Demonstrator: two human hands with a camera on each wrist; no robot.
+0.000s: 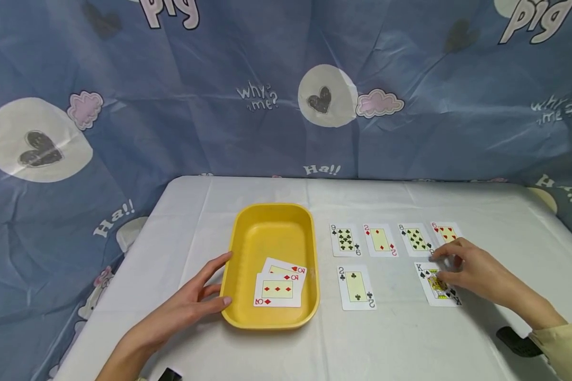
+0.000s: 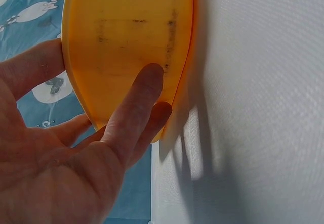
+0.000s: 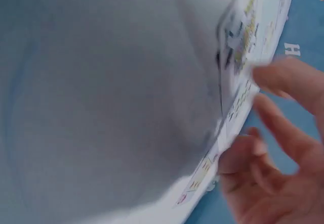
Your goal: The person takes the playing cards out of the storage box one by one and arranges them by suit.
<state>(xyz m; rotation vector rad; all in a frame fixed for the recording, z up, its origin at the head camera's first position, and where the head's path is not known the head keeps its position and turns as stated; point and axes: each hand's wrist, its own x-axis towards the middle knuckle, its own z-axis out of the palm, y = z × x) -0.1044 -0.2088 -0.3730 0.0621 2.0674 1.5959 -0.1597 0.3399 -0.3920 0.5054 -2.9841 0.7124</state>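
Flatly spread on white woven tablecloth [image 1: 410, 338]: glossy paper playing cards. Left hand [image 1: 190, 307], fingers straight, pressing smooth yellow plastic rounded-rectangular tray [image 1: 267, 222] holding two red diamond cards [image 1: 278, 288]. Right hand [image 1: 472, 270], fingers loosely curled apart, touching king of spades card [image 1: 434, 288] near eight of spades card [image 1: 416, 239].

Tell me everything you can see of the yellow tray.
The yellow tray is a shallow rectangular dish with rounded corners and a raised rim; it looks like matte plastic. It sits flat on the white table, left of the laid-out cards. Two face-up red cards lie overlapped inside, near its front edge; the upper one is a three of diamonds. The left hand rests its straight fingers against the tray's left outer wall.
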